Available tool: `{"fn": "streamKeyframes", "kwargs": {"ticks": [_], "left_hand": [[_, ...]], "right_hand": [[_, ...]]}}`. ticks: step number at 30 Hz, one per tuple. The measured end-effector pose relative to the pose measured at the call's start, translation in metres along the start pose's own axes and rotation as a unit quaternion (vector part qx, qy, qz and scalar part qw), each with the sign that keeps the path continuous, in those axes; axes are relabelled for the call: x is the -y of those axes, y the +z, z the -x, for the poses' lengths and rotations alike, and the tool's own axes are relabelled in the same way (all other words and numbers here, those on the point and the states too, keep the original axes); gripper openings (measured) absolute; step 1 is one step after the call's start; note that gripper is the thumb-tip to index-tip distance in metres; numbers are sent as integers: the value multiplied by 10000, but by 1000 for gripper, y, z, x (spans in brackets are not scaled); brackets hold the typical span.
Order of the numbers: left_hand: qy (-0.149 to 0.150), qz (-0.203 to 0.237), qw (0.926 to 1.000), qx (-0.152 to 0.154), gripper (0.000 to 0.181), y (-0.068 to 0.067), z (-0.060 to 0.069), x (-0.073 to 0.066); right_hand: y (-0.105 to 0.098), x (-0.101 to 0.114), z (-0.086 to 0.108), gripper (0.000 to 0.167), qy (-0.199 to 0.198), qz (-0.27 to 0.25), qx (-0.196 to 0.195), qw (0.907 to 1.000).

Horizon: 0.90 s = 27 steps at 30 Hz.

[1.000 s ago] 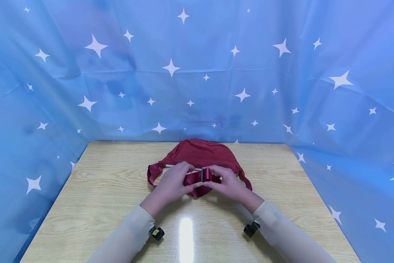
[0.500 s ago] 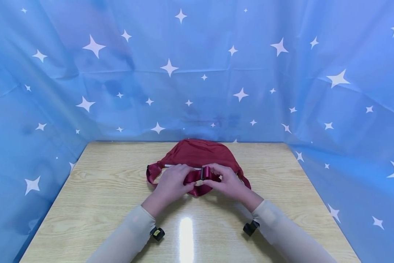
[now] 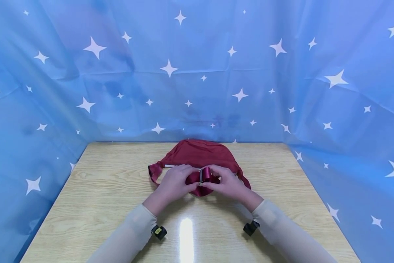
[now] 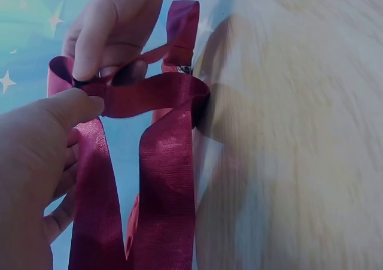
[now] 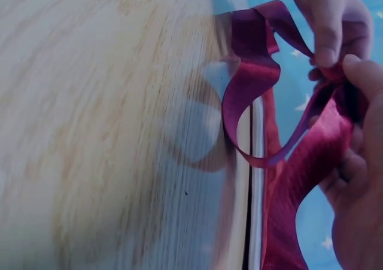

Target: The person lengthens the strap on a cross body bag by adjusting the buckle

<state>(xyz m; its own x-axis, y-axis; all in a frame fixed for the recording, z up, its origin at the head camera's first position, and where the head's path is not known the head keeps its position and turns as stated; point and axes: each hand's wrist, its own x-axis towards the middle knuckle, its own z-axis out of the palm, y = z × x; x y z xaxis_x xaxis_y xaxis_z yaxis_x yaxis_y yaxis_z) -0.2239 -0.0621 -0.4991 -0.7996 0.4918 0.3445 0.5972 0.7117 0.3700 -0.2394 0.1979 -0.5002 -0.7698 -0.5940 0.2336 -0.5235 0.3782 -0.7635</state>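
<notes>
A dark red waist bag (image 3: 201, 151) lies on the table, its webbing strap (image 4: 167, 180) raised in loops in front of it. My left hand (image 3: 175, 181) pinches the strap just left of a dark slider buckle (image 3: 201, 175). My right hand (image 3: 228, 183) grips the strap at the buckle's right side, with a short fold of webbing between thumb and fingers. Both sets of fingertips nearly meet at the buckle. In the right wrist view the thumbs and fingers largely hide the buckle, and a loop of strap (image 5: 254, 90) hangs beside the bag's pale zip (image 5: 258, 132).
The wooden table (image 3: 101, 204) extends around the bag, which sits near its back edge. Blue star-patterned cloth (image 3: 134, 84) hangs behind and along both sides. Small black cameras (image 3: 159, 232) are strapped at both wrists.
My left fingers have shifted slightly right, closer to the buckle, and the buckle has tilted and moved a little left. My right hand has hardly moved, and the bag stays in place.
</notes>
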Motion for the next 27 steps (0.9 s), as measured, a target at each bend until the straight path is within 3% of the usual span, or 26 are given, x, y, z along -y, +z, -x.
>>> {"fn": "streamKeyframes", "kwargs": {"ticks": [9, 14, 20, 27], "left_hand": [[-283, 265, 9992, -51, 53, 4, -2, -3], [-272, 342, 9990, -55, 56, 4, 1, 0], [-334, -236, 9992, -38, 58, 2, 10, 5], [-140, -851, 9959, -278, 49, 4, 14, 8]], "right_hand": [[5, -2, -1, 29, -259, 111, -144, 9995], [5, -4, -1, 29, -445, 87, -283, 9986], [4, -5, -1, 30, -470, 52, -467, 9978], [2, -3, -1, 31, -177, 119, -459, 9987]]}}
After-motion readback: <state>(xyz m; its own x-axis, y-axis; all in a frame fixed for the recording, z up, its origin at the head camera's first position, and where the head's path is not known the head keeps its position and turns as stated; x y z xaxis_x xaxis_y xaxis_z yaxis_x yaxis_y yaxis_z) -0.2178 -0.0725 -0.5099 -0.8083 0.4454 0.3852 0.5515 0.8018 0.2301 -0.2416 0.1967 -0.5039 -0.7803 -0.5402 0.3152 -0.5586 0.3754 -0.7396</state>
